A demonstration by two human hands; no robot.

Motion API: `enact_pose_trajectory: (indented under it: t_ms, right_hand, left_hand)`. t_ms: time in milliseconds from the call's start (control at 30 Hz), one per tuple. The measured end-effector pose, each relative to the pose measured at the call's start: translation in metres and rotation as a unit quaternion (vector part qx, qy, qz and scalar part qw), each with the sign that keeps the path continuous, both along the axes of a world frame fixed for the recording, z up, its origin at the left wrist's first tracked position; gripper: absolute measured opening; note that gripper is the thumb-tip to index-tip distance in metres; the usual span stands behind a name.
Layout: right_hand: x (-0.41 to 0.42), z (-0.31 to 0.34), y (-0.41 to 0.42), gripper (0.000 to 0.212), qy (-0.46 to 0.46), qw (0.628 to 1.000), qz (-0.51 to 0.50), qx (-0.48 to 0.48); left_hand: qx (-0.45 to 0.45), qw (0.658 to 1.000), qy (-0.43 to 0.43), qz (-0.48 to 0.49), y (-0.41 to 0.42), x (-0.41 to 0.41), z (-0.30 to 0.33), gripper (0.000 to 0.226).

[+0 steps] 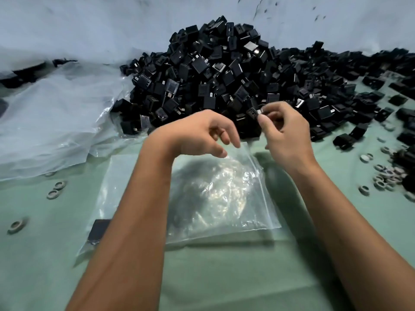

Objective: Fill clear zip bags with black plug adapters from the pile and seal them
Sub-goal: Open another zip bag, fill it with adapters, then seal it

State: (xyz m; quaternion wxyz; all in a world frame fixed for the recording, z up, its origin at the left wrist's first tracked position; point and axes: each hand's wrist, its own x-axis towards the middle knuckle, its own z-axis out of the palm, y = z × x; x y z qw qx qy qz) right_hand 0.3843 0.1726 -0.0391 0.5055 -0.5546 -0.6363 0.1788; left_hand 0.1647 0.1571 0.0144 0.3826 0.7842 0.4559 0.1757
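**One more plug for the bag**

The big pile (235, 79) of black plugs sits at the back of my green counter (224, 277). The clear bag (215, 194) lies flat in front of it, under my arms. My left hand (202, 133) hangs over the bag's top, fingers loosely bent, holding nothing. My right hand (285, 131) pinches one small plug (252, 113). I should open the bag's mouth wide first, then drop it in.

Likely a small packing workshop, heaped pile of black plug adapters (235, 81), green-covered table (224, 277), loose clear plastic sheeting (51, 117)
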Motion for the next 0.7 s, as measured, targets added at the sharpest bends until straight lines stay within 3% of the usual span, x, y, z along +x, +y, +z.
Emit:
enact_pose_trajectory:
  t_ms: [167, 300, 433, 700]
  right_hand:
    - [0.024, -0.029, -0.012, 0.026, 0.106, 0.989, 0.037, -0.097]
    - [0.035, -0.028, -0.013, 0.026, 0.145, 0.971, 0.105, -0.157]
    - [0.045, -0.020, -0.020, 0.029, 0.139, 0.931, 0.243, -0.235]
    - [0.026, -0.008, -0.037, 0.037, 0.071, 0.849, 0.426, -0.303]
  left_hand:
    - [0.061, 0.990, 0.124, -0.034, -0.001, 0.041, -0.009, 0.056]
    - [0.064, 0.986, 0.153, -0.017, 0.000, 0.038, -0.012, 0.047]
    - [0.097, 0.989, 0.111, -0.004, 0.007, 0.028, -0.006, 0.023]
    - [0.058, 0.997, 0.052, -0.012, 0.002, 0.023, 0.002, 0.017]
